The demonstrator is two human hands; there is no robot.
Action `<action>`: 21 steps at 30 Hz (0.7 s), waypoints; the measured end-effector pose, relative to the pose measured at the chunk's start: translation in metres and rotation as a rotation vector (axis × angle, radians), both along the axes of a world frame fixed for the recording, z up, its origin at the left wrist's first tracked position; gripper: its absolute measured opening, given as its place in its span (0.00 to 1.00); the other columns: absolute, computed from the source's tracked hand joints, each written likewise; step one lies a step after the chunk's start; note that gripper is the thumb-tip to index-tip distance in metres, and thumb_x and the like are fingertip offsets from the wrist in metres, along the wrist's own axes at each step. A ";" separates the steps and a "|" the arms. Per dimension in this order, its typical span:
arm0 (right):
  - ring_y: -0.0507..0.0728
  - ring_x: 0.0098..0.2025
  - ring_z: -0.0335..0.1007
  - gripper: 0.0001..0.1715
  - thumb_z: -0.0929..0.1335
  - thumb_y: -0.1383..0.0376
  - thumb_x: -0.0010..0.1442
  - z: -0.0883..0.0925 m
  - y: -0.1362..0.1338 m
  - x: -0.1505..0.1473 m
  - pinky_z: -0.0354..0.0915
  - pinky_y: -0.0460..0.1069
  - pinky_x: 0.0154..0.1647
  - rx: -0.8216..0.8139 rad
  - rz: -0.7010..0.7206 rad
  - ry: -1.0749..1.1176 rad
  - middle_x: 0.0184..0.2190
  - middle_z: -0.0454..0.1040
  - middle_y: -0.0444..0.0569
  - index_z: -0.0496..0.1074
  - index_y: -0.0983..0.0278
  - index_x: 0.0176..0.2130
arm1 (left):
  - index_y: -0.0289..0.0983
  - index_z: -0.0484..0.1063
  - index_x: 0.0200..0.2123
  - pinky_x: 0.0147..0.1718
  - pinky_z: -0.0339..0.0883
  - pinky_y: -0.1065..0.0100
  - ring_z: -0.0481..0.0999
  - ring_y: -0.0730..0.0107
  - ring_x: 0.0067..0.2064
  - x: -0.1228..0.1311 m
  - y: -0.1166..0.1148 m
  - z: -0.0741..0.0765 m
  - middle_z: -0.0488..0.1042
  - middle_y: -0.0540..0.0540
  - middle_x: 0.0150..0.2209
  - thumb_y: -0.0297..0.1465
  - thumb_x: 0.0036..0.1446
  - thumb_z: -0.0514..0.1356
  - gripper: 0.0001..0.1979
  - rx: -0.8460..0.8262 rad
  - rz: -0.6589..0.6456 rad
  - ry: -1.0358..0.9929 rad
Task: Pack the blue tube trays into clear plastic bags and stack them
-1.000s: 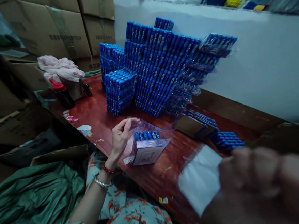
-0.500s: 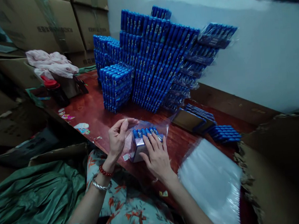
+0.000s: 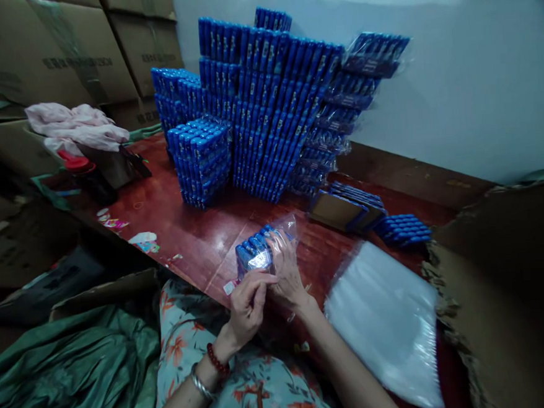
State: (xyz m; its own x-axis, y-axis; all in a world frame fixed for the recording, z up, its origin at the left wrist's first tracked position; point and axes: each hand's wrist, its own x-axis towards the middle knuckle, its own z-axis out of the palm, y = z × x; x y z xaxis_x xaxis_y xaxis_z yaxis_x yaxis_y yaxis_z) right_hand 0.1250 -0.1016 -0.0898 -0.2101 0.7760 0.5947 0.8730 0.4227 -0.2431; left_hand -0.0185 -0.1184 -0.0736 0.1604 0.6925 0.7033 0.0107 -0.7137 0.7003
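A small pack of blue, round-ended tubes [image 3: 253, 250] in a clear plastic bag [image 3: 288, 226] is at the near edge of the red table. My right hand [image 3: 286, 268] wraps around the pack's right side, fingers over its top. My left hand [image 3: 247, 302], closed in a pinch, holds the bag's film at the near side of the pack; the fingertips are partly hidden. A white tag [image 3: 230, 287] shows at the pack's left corner. To the right lies a stack of flat clear bags [image 3: 382, 320].
A tall stack of blue packs [image 3: 269, 105] stands at the back, with a smaller stack [image 3: 201, 162] before it. More packs [image 3: 402, 229] lie right. A red-lidded bottle [image 3: 88, 176] stands at the left; cardboard boxes [image 3: 75, 50] rise behind. Green cloth [image 3: 73, 367] lies lower left.
My left hand has moved from the pack's upper left down to its near side, drawing in the bag's film. My right hand has shifted to the right side. The pack has turned.
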 end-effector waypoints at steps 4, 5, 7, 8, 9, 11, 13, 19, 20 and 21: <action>0.70 0.69 0.29 0.40 0.56 0.57 0.58 -0.004 -0.010 0.009 0.43 0.72 0.62 -0.017 0.104 0.052 0.66 0.45 0.58 0.43 0.65 0.66 | 0.34 0.70 0.43 0.47 0.71 0.61 0.78 0.67 0.42 -0.003 0.008 -0.007 0.79 0.41 0.36 0.22 0.60 0.50 0.12 0.311 -0.067 0.151; 0.70 0.69 0.28 0.40 0.56 0.58 0.59 -0.004 -0.013 0.011 0.43 0.72 0.62 0.000 0.078 0.055 0.67 0.43 0.58 0.42 0.64 0.66 | 0.33 0.69 0.44 0.47 0.72 0.60 0.78 0.66 0.42 -0.004 0.010 -0.007 0.79 0.40 0.36 0.22 0.60 0.50 0.12 0.348 -0.086 0.183; 0.71 0.69 0.27 0.39 0.58 0.59 0.60 -0.002 -0.020 0.015 0.42 0.72 0.61 0.032 -0.049 0.021 0.68 0.39 0.59 0.41 0.63 0.67 | 0.33 0.68 0.45 0.47 0.72 0.60 0.78 0.66 0.43 -0.007 0.013 -0.007 0.79 0.39 0.36 0.21 0.60 0.50 0.12 0.388 -0.100 0.232; 0.71 0.69 0.28 0.38 0.59 0.61 0.61 -0.001 -0.023 0.019 0.41 0.73 0.61 0.038 -0.135 -0.007 0.68 0.39 0.60 0.43 0.63 0.66 | 0.33 0.68 0.46 0.48 0.72 0.60 0.78 0.66 0.43 -0.008 0.015 -0.007 0.79 0.39 0.36 0.21 0.60 0.50 0.12 0.404 -0.093 0.250; 0.70 0.69 0.30 0.36 0.60 0.62 0.61 0.001 -0.026 0.022 0.40 0.72 0.61 0.041 -0.223 -0.028 0.67 0.41 0.61 0.47 0.63 0.66 | 0.33 0.68 0.46 0.48 0.72 0.59 0.78 0.66 0.43 -0.010 0.017 -0.007 0.78 0.39 0.36 0.21 0.60 0.50 0.13 0.418 -0.084 0.265; 0.68 0.66 0.43 0.29 0.60 0.63 0.62 0.008 -0.029 0.031 0.43 0.70 0.61 0.066 -0.367 0.028 0.63 0.52 0.61 0.57 0.62 0.61 | 0.33 0.68 0.46 0.48 0.72 0.59 0.78 0.66 0.43 -0.014 0.021 -0.008 0.78 0.39 0.36 0.21 0.60 0.50 0.13 0.435 -0.078 0.299; 0.63 0.58 0.59 0.21 0.58 0.62 0.64 0.020 -0.030 0.038 0.53 0.65 0.58 0.108 -0.455 0.227 0.54 0.65 0.58 0.65 0.62 0.54 | 0.34 0.68 0.47 0.49 0.72 0.58 0.78 0.66 0.43 -0.016 0.025 -0.011 0.78 0.39 0.37 0.22 0.60 0.49 0.14 0.447 -0.106 0.341; 0.59 0.39 0.65 0.26 0.65 0.49 0.56 0.072 -0.016 0.021 0.61 0.54 0.41 0.014 -0.522 0.405 0.37 0.69 0.52 0.66 0.65 0.45 | 0.34 0.65 0.52 0.53 0.68 0.53 0.77 0.63 0.47 -0.016 0.025 -0.024 0.78 0.37 0.40 0.21 0.58 0.49 0.19 0.466 -0.216 0.374; 0.57 0.36 0.64 0.23 0.65 0.49 0.56 0.076 -0.013 0.017 0.60 0.52 0.39 -0.031 -0.518 0.408 0.34 0.69 0.49 0.67 0.65 0.39 | 0.35 0.65 0.52 0.54 0.67 0.53 0.76 0.62 0.49 -0.017 0.024 -0.026 0.78 0.36 0.41 0.22 0.58 0.49 0.19 0.457 -0.226 0.383; 0.55 0.32 0.62 0.20 0.64 0.49 0.57 0.076 -0.010 0.015 0.58 0.50 0.35 -0.069 -0.501 0.459 0.29 0.67 0.46 0.67 0.64 0.33 | 0.35 0.66 0.52 0.56 0.64 0.52 0.75 0.62 0.50 -0.019 0.024 -0.027 0.78 0.37 0.42 0.22 0.58 0.49 0.19 0.444 -0.229 0.401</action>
